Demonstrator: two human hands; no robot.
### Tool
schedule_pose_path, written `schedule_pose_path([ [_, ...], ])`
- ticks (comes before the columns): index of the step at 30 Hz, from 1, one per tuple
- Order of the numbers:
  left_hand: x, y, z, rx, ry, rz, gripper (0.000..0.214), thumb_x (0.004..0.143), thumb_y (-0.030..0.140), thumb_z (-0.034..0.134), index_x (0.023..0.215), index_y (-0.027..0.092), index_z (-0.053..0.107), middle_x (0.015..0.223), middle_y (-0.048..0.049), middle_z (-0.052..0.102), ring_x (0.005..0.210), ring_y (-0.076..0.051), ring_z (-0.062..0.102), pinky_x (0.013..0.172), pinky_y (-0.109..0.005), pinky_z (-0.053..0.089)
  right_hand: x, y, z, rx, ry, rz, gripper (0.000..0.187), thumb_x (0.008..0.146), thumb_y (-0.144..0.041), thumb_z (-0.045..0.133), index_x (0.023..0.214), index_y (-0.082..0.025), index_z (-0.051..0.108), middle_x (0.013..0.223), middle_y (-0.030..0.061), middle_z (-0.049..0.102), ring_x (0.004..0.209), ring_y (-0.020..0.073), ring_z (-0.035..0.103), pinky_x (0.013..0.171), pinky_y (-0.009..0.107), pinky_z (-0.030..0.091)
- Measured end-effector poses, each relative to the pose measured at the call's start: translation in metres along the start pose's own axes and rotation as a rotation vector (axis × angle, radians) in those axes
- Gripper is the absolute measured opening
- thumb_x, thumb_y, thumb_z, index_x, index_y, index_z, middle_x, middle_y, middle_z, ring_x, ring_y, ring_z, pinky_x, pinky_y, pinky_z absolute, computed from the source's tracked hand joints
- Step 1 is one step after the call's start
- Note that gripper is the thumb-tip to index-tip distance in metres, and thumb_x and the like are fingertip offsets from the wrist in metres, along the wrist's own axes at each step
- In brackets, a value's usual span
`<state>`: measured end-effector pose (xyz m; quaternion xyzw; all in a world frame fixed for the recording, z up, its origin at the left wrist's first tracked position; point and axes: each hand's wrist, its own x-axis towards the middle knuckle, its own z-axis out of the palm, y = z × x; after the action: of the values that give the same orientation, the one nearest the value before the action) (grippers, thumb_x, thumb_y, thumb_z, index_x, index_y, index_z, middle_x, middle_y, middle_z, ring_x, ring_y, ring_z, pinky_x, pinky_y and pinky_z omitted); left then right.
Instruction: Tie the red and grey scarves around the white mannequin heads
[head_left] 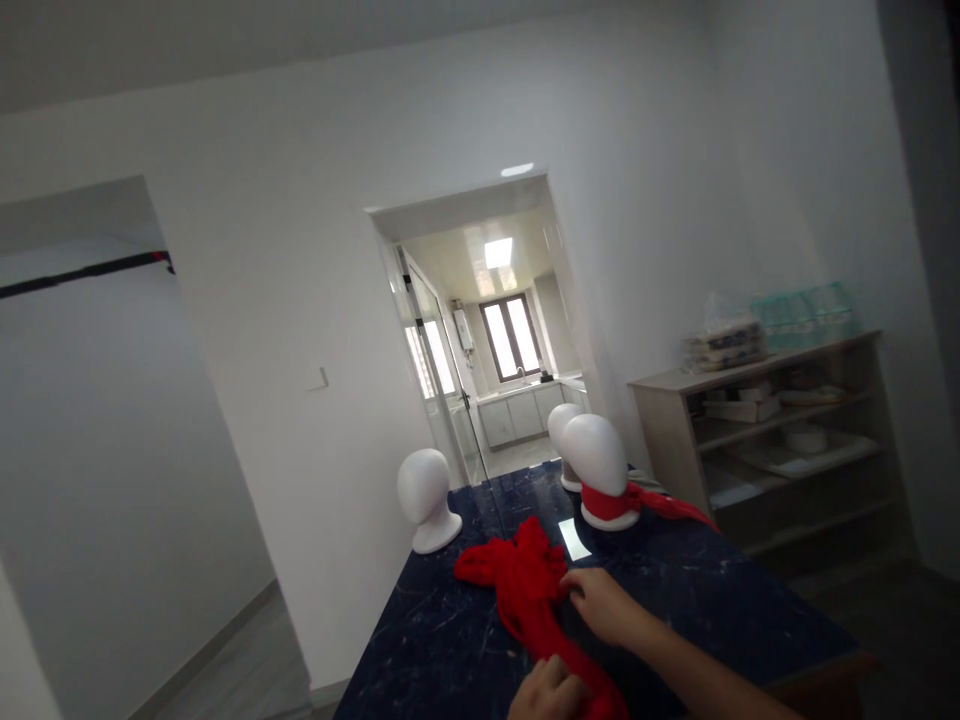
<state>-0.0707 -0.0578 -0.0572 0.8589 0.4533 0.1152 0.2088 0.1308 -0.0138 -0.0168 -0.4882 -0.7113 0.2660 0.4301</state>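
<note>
A bunched red scarf [529, 585] lies on the dark blue marbled table [427, 625], its long end running toward me. My left hand [549, 690], partly cut off by the bottom of the view, is closed on the near stretch of cloth. Farther up, the fingers of my right hand [604, 605] pinch the scarf's right edge. Beyond the cloth, a white mannequin head [596, 455] has another red scarf [604, 503] wrapped around its neck, with a tail trailing to the right. A bare white mannequin head [424, 495] stands at the table's left edge.
A third mannequin head [562, 430] is partly hidden behind the scarfed one. To the right, a wooden shelf unit [660, 440] carries wrapped packs [724, 345] and teal-tinted bottles [806, 315]. A doorway behind the table opens onto a kitchen with pale cabinets [525, 412].
</note>
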Motion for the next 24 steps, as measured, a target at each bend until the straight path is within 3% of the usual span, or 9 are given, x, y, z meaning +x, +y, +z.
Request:
schedule_pose_path([
  [3, -0.007, 0.007, -0.026, -0.206, 0.103, 0.060, 0.016, 0.086, 0.033, 0.068, 0.097, 0.027, 0.077, 0.111, -0.0082, 0.075, 0.108, -0.028, 0.067, 0.094, -0.036, 0.049, -0.039, -0.001, -0.009, 0.019, -0.009, -0.004, 0.040, 0.082, -0.015, 0.051, 0.104, -0.022, 0.084, 0.109, 0.0073, 0.084, 0.107, 0.0253, 0.075, 0.099, 0.037, 0.053],
  [6, -0.013, 0.021, -0.057, -0.534, 0.197, 0.061, 0.016, 0.086, 0.033, 0.064, 0.093, 0.021, 0.072, 0.094, -0.0040, 0.075, 0.091, -0.022, 0.067, 0.086, -0.032, 0.050, -0.064, -0.022, -0.019, 0.140, -0.053, -0.050, 0.048, 0.079, -0.015, 0.055, 0.119, -0.026, 0.081, 0.124, 0.0051, 0.080, 0.119, 0.0265, 0.071, 0.109, 0.039, 0.049],
  [8, -0.013, 0.028, -0.073, -0.707, 0.198, 0.077, 0.019, 0.087, 0.036, 0.066, 0.094, 0.019, 0.071, 0.092, -0.0031, 0.074, 0.086, -0.020, 0.065, 0.083, -0.031, 0.050, -0.070, -0.041, -0.020, 0.222, -0.078, -0.082, 0.054, 0.078, -0.017, 0.061, 0.128, -0.026, 0.077, 0.133, 0.0056, 0.077, 0.124, 0.0284, 0.068, 0.109, 0.039, 0.048],
  [11, -0.009, 0.030, -0.086, -0.792, 0.181, 0.099, 0.021, 0.086, 0.035, 0.069, 0.097, 0.017, 0.072, 0.092, -0.0032, 0.075, 0.083, -0.018, 0.064, 0.078, -0.028, 0.049, -0.065, -0.061, -0.012, 0.296, -0.074, -0.128, 0.055, 0.072, -0.014, 0.064, 0.124, -0.025, 0.077, 0.123, 0.0048, 0.080, 0.110, 0.0272, 0.072, 0.095, 0.035, 0.053],
  [14, -0.005, 0.021, -0.088, -0.786, 0.208, 0.100, 0.025, 0.087, 0.040, 0.070, 0.099, 0.017, 0.072, 0.091, -0.0036, 0.074, 0.083, -0.018, 0.065, 0.077, -0.028, 0.049, -0.056, -0.061, 0.003, 0.337, -0.060, -0.139, 0.048, 0.067, -0.011, 0.064, 0.112, -0.023, 0.078, 0.106, 0.0020, 0.082, 0.092, 0.0226, 0.073, 0.081, 0.030, 0.053],
  [18, -0.002, 0.004, -0.084, -0.823, 0.255, 0.053, 0.035, 0.086, 0.050, 0.072, 0.098, 0.018, 0.068, 0.092, -0.0045, 0.073, 0.084, -0.018, 0.066, 0.080, -0.030, 0.051, -0.044, -0.044, 0.017, 0.343, -0.022, -0.079, 0.017, 0.078, -0.019, 0.061, 0.084, -0.019, 0.076, 0.083, 0.0005, 0.079, 0.076, 0.0174, 0.065, 0.066, 0.026, 0.044],
  [21, -0.004, -0.005, -0.077, -0.934, 0.176, 0.053, 0.039, 0.076, 0.044, 0.078, 0.103, 0.019, 0.066, 0.100, -0.0081, 0.075, 0.093, -0.023, 0.071, 0.086, -0.034, 0.054, -0.033, -0.031, 0.021, 0.415, -0.013, -0.029, 0.020, 0.084, -0.028, 0.061, 0.072, -0.017, 0.073, 0.071, -0.0003, 0.073, 0.066, 0.0149, 0.058, 0.062, 0.027, 0.040],
  [24, -0.005, -0.011, -0.067, -0.895, 0.060, 0.124, 0.064, 0.063, 0.027, 0.083, 0.123, 0.021, 0.062, 0.131, -0.0140, 0.072, 0.124, -0.032, 0.067, 0.106, -0.042, 0.052, -0.025, -0.024, 0.023, 0.584, -0.038, 0.008, 0.028, 0.086, -0.040, 0.066, 0.072, -0.016, 0.074, 0.067, 0.0000, 0.071, 0.065, 0.0160, 0.059, 0.064, 0.028, 0.042],
])
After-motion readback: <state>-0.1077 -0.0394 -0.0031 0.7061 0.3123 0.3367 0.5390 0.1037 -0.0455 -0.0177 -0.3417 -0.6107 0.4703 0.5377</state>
